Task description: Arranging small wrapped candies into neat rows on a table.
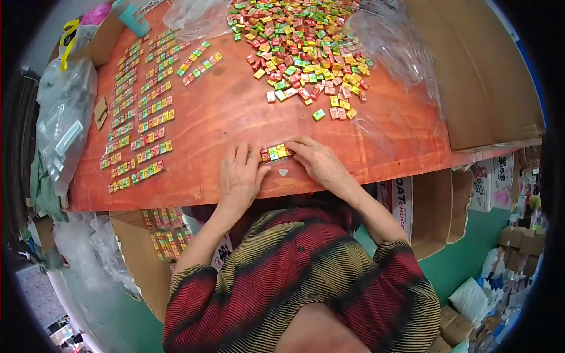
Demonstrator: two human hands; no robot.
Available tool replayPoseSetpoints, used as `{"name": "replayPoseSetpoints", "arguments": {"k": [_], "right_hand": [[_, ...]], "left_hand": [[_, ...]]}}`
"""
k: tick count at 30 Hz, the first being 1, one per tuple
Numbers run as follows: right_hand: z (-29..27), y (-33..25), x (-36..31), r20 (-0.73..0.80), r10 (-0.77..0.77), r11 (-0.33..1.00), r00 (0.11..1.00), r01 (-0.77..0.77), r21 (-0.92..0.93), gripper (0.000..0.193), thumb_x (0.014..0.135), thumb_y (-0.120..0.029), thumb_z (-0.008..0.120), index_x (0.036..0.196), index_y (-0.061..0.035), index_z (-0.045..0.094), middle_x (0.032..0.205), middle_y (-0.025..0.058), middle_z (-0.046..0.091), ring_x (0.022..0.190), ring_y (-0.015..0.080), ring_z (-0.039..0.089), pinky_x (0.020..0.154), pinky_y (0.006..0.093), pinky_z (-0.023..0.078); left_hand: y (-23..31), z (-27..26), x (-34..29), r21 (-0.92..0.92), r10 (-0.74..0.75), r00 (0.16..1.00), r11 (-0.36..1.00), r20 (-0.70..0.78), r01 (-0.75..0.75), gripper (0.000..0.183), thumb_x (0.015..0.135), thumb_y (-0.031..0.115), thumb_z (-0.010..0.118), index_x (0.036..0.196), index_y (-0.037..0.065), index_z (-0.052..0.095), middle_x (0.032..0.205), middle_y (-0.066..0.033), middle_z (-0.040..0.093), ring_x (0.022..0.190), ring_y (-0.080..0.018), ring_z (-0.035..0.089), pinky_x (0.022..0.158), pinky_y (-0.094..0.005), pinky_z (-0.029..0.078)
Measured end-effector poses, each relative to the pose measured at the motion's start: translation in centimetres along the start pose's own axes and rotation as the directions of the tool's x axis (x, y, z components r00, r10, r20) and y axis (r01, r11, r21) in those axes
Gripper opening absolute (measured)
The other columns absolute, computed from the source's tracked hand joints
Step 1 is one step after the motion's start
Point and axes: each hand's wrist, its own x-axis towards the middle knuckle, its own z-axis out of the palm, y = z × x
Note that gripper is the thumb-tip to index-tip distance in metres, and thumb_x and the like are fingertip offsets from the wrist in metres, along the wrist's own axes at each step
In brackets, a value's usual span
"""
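Note:
A short row of small red and yellow boxes (274, 153) lies on the table near its front edge, between my two hands. My left hand (240, 175) rests flat at the row's left end, fingers stretched out and thumb pointing toward the row. At the other end, my right hand (321, 165) has its thumb and fingertips closed around the last box, partly hiding it. A small pale chip (283, 173) lies just below the row. Beyond my hands, a large heap of loose little boxes (306, 53) in red, yellow, green and pink spreads over the table.
Several finished-looking rows of boxes (154, 122) line the left side of the reddish wooden table (206, 129). Clear plastic bags (66, 117) hang at the left edge. A large cardboard box (477, 70) stands at the right. An open carton (138, 247) with more rows sits below the table.

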Motion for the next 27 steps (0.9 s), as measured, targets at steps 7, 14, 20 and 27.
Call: {"name": "replayPoseSetpoints", "arguments": {"k": [7, 14, 20, 27], "right_hand": [[0.1, 0.0, 1.3, -0.022, 0.11, 0.987, 0.994, -0.112, -0.117, 0.022, 0.077, -0.006, 0.058, 0.099, -0.0027, 0.056, 0.088, 0.0132, 0.052, 0.083, 0.0321, 0.055, 0.069, 0.0389, 0.045], [0.8, -0.1, 0.3, -0.091, -0.044, 0.975, 0.995, 0.023, -0.219, 0.016, 0.076, -0.008, 0.058, 0.092, -0.0031, 0.056, 0.084, 0.0119, 0.052, 0.079, 0.0301, 0.055, 0.064, 0.0384, 0.046], [2.6, -0.4, 0.8, -0.086, -0.051, 0.977, 0.995, 0.032, -0.209, 0.016, 0.077, -0.006, 0.057, 0.093, -0.0027, 0.056, 0.084, 0.012, 0.053, 0.079, 0.0296, 0.056, 0.065, 0.0369, 0.046], [3.3, -0.6, 3.2, -0.065, -0.032, 0.995, 0.997, 0.038, 0.09, 0.022, 0.081, -0.007, 0.054, 0.102, -0.0017, 0.054, 0.088, 0.0143, 0.055, 0.078, 0.0299, 0.057, 0.067, 0.0351, 0.046]], "left_hand": [[-0.9, 1.1, 0.4, -0.006, 0.101, 0.978, 0.995, 0.182, -0.101, 0.062, 0.074, 0.028, 0.063, 0.127, 0.006, 0.04, 0.133, -0.0176, 0.034, 0.122, -0.0381, 0.031, 0.098, -0.0479, 0.029], [-0.4, 0.5, 0.4, -0.001, 0.068, 0.978, 0.998, 0.196, -0.069, 0.071, 0.073, 0.038, 0.062, 0.131, 0.005, 0.036, 0.136, -0.0205, 0.029, 0.127, -0.0375, 0.025, 0.1, -0.0527, 0.023], [-1.5, 0.8, 0.1, 0.017, -0.007, 0.969, 1.0, 0.248, 0.002, 0.076, 0.073, 0.041, 0.061, 0.132, 0.004, 0.032, 0.137, -0.0198, 0.027, 0.128, -0.0382, 0.022, 0.101, -0.0549, 0.019], [-1.3, 1.0, 0.2, 0.107, -0.067, 0.98, 0.993, 0.185, 0.047, 0.069, 0.077, 0.043, 0.056, 0.132, 0.008, 0.034, 0.138, -0.0195, 0.028, 0.128, -0.0374, 0.023, 0.101, -0.0568, 0.016]]}}
